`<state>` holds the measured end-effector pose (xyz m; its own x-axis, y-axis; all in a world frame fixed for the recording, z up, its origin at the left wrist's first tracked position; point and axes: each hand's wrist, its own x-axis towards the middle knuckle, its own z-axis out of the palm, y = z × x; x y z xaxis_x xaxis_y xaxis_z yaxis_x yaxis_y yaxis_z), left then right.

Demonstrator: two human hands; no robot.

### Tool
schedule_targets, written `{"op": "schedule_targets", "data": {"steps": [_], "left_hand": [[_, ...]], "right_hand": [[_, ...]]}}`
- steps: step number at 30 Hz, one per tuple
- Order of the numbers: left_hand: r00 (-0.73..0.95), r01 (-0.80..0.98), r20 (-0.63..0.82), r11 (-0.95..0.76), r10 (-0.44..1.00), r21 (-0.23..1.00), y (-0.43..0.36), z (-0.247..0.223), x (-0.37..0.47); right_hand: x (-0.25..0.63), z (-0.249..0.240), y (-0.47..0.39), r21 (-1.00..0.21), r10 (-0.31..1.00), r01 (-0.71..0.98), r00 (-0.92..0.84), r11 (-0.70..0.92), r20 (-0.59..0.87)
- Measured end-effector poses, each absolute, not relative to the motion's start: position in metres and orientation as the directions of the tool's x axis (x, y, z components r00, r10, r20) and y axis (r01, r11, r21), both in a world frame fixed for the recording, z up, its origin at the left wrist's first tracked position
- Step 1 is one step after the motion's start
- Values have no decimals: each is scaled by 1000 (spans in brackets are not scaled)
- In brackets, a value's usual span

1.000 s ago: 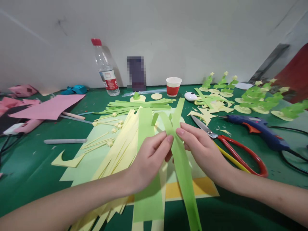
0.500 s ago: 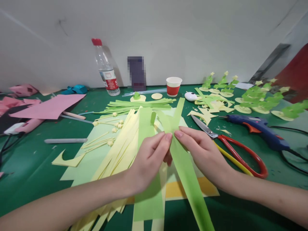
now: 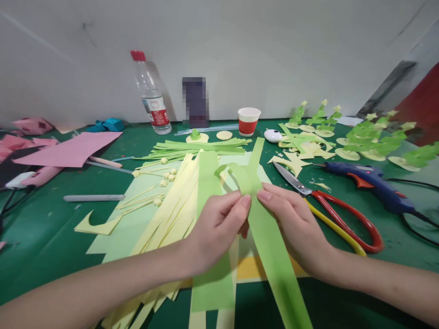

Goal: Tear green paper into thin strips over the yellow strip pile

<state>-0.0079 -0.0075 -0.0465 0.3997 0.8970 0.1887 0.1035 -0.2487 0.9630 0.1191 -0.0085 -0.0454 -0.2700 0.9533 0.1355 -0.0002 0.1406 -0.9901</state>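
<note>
Green paper strip point(image 3: 270, 242), pinched in two bare hands above the middle of the tabletop point(image 3: 44, 265), fills the centre of the head view I follow from a distance; at the back, a red-capped clear bottle point(image 3: 155, 103) wears a red, white and blue label point(image 3: 157, 110) whose print is too small for me to read, while a red-and-white paper cup point(image 3: 248, 125) stands near the wall point(image 3: 219, 50).

The left hand point(image 3: 219, 224) has thumb and fingers closed together on the strip's crossing; the right hand point(image 3: 297, 224) pinches the same spot from the other side, its thumb just beside the other; I cannot tell how the fingers lie behind the paper.

Bright green and flat, the strip runs down past the lower edge of the frame; above the thumbs, one end points up and away, while another part curls over to the left in an open loop.

Below the hands lie a wider green strip point(image 3: 213, 290) and a fan of pale yellow strips point(image 3: 161, 228); to the right I see open red-handled scissors point(image 3: 346, 219), a blue glue gun point(image 3: 365, 180) and star-topped paper plants point(image 3: 373, 137).
</note>
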Motion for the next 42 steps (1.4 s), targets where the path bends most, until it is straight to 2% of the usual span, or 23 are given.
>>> {"op": "schedule_targets", "data": {"steps": [5,8,12,16,20,24,30,36,42], "left_hand": [[454,68,172,-227,874,972,-6,-44,-7],[412,78,179,-230,894,970,-8,-46,-7],[361,147,214,-282,908,948,-10,-49,-8],[347,164,173,-241,922,956,-9,-50,-8],[323,90,158,-197,933,976,-7,-49,-7],[338,63,213,-247,917,967,-6,-51,-7],[347,162,223,-292,911,943,-6,-55,-8],[323,149,266,-326,908,933,-4,-57,-6],[306,149,273,-329,912,933,-6,-59,-6]], "right_hand": [[121,-48,-8,-988,947,34,-292,153,137],[121,-47,-6,-978,936,60,-308,200,173],[118,-47,-6,-956,936,86,-244,281,253],[116,-49,-6,-962,952,88,-193,257,236],[117,-47,-5,-974,942,71,-278,216,189],[118,-43,-4,-960,950,141,-237,240,203],[118,-46,-2,-961,948,119,-233,248,215],[117,-51,-4,-941,951,199,-200,275,236],[115,-55,-7,-939,958,207,-143,274,248]]}}
